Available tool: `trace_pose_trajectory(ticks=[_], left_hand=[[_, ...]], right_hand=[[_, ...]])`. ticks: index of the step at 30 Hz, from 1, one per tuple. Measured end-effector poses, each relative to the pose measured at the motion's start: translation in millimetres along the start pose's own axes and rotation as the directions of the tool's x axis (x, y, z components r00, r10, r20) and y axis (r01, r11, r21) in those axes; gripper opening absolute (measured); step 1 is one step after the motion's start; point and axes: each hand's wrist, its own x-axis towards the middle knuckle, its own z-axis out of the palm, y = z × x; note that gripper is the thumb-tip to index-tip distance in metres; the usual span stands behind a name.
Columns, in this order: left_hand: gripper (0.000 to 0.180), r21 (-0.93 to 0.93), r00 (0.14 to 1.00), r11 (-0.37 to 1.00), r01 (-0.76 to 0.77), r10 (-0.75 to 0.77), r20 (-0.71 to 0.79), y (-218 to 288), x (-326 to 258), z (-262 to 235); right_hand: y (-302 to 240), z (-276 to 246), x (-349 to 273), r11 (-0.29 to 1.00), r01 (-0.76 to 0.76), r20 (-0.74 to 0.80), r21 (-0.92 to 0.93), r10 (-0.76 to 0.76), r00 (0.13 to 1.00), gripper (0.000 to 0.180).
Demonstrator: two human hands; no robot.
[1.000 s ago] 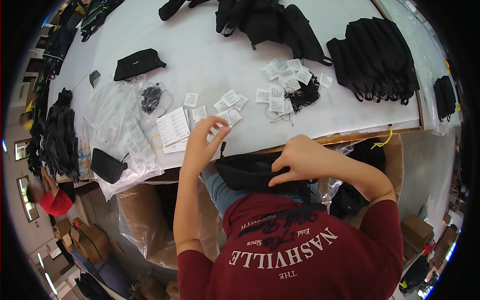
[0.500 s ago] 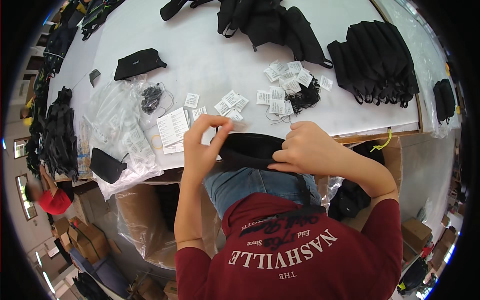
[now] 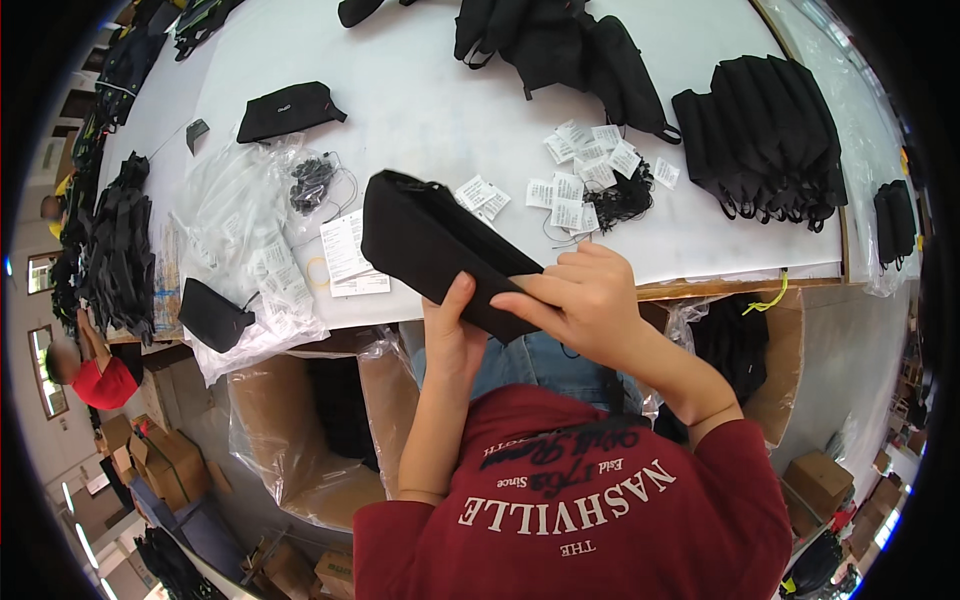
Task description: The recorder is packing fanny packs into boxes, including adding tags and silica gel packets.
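Note:
A black zip pouch point(image 3: 425, 240) is held up at a slant above the table's near edge, its long mouth parted along the upper side. Beneath it, my left hand point(image 3: 455, 335) grips the lower side with the thumb in front; the other fingers are partly hidden behind the cloth. My right hand point(image 3: 590, 300) closes on the right end of the pouch, fingertips at the opening. Past the pouch lie small white printed tags point(image 3: 482, 195). Further right are more white tags point(image 3: 567, 195) with a tangle of black cords point(image 3: 625, 200).
A row of black pouches point(image 3: 765, 140) lies at the right, with black pouches point(image 3: 590, 60) heaped at the back. On the left are a clear plastic bag point(image 3: 225, 210), a printed sheet point(image 3: 345, 250) and two single pouches point(image 3: 290, 112). Plastic-lined cartons point(image 3: 300, 440) stand below the table edge.
The pouch has swung from lying level near my lap to slanting up and leftward over the table. My left hand has moved down and right, from the pouch's left end to its underside.

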Motion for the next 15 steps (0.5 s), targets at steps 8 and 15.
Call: trace_pose_trajectory(ticks=[8, 15], left_hand=[[0.048, 0.063, 0.977, 0.991, -0.119, 0.129, -0.172, 2, 9, 6], [0.052, 0.185, 0.979, 0.978, -0.096, 0.126, -0.159, 11, 6, 23]], right_hand=[[-12, 17, -27, 0.59, -0.608, -0.02, 0.531, 0.726, 0.687, 0.017], [25, 14, -39, 0.69, -0.589, 0.151, 0.421, 0.587, 0.795, 0.015]])
